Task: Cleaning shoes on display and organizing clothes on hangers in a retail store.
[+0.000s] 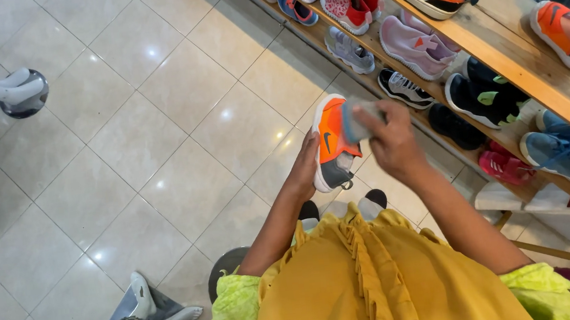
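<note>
Left hand (306,168) grips small orange-grey fabric sneaker (333,142) from side; right hand (390,138) clenches grey cloth pad (353,120) on it. Risk: one-sided hold, hard wipe knocks sneaker onto beige tiled floor (154,124).

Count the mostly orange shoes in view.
2. One orange shoe is held in the left hand, with the right hand holding a grey cloth against it; a second orange shoe sits on the upper wooden shelf at right. Others may be hidden.

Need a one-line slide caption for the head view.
Left hand holds an orange shoe while right hand presses a cloth to it beside wooden shoe shelves.
</note>
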